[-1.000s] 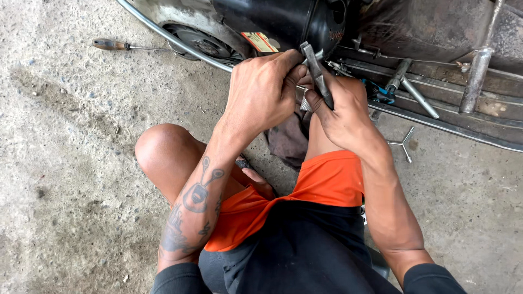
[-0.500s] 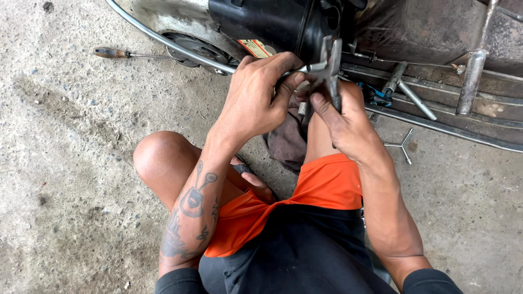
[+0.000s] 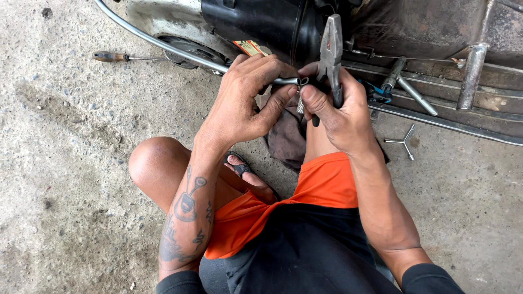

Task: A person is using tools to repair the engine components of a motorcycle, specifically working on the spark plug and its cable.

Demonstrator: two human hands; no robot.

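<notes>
Raised since the earlier frame, pliers (image 3: 330, 51) now point upward at top centre, gripped by the right hand (image 3: 340, 111). Left hand (image 3: 242, 100) pinches a small metal fitting (image 3: 299, 95) between both thumbs; screwdriver (image 3: 117, 56) lies upper left.

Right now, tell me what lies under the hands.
Under the left hand and right hand lies a dark rag on the concrete floor. The right leg covers its far edge.
</notes>
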